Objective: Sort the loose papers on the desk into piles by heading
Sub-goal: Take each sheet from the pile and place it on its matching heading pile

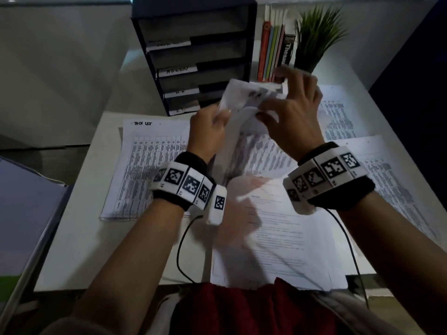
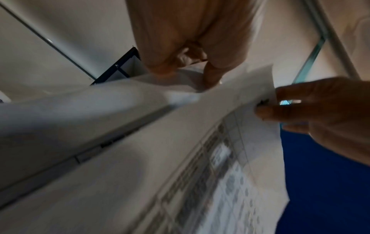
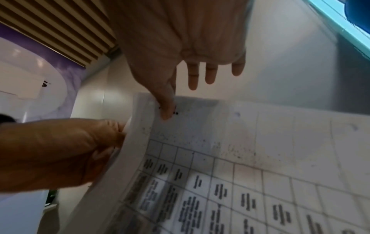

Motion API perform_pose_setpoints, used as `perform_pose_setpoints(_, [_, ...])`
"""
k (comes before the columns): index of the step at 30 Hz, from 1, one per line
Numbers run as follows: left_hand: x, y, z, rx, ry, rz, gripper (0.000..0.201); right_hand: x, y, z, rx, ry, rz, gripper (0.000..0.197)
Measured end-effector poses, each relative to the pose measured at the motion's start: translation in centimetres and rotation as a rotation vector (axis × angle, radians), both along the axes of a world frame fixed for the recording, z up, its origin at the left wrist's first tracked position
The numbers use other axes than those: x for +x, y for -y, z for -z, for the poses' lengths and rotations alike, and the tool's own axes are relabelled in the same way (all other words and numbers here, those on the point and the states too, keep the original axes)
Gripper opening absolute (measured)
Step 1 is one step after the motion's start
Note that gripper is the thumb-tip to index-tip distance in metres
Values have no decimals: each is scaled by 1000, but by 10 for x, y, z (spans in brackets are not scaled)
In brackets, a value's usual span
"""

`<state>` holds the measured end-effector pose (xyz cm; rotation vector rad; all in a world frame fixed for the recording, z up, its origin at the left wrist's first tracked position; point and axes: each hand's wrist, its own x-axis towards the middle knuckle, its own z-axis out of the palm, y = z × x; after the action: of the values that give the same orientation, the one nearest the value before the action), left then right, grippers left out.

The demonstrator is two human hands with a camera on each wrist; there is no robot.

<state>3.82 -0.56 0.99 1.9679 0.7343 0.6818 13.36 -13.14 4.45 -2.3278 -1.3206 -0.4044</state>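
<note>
Right wrist alone shows held sheet (image 3: 230, 158) gridded, seemingly.

An office workspace: white desk (image 1: 79, 238) strewn with printed tables and forms (image 1: 150, 165), black stacked letter tray (image 1: 193, 56) with handwritten labels, upright row of books (image 1: 273, 52) beside a potted plant (image 1: 316, 32), glass partition behind.

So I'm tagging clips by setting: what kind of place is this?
Most likely an office desk: a white desk spread with printed sheets, a black tray organizer with handwritten labels, and a row of books beside a potted plant.
</note>
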Motion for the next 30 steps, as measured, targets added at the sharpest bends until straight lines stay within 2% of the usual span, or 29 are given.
perform_pose_setpoints(2, [-1,3,2,-9,-46,51,24,1,-5,-4,39,25,-53,17])
perform_pose_setpoints(4, [-3,8,0,-163,13,113,19,1,-9,-6,-34,-66,-91,19])
perform_pose_setpoints(6, [-7,12,0,-321,31,142,37,0,-13,-2,-62,-145,-106,18])
perform_pose_setpoints(7, [-8,13,2,-330,27,157,38,-2,-14,0,-25,-162,-110,15])
perform_pose_setpoints(11, [-9,12,16,-181,-25,73,6,-13,-19,1,289,-197,-124,4])
perform_pose_setpoints(13, [-5,9,18,-94,-22,-52,20,-13,-18,3,403,-239,-66,22])
perform_pose_setpoints(16, [3,-4,1,-55,122,-189,24,10,-6,10,540,-237,228,69])
perform_pose_setpoints(18, [7,-12,-17,-41,219,-188,29,31,5,15,518,-467,394,86])
perform_pose_setpoints(19, [9,-14,-26,-37,264,-165,28,40,9,18,533,-648,376,87])
perform_pose_setpoints(21, [16,-12,-41,-61,365,-100,29,53,10,19,642,-928,220,75])
perform_pose_setpoints(22, [20,-11,-48,-83,390,-77,31,59,8,18,696,-947,182,63])
perform_pose_setpoints(25, [30,-14,-52,-145,442,-59,33,75,-1,15,802,-857,148,27])
perform_pose_setpoints(27, [32,-16,-46,-210,422,-32,25,85,-5,20,810,-852,127,24])
perform_pose_setpoints(30, [37,-19,-19,-302,312,-2,15,91,-6,40,719,-892,145,24])
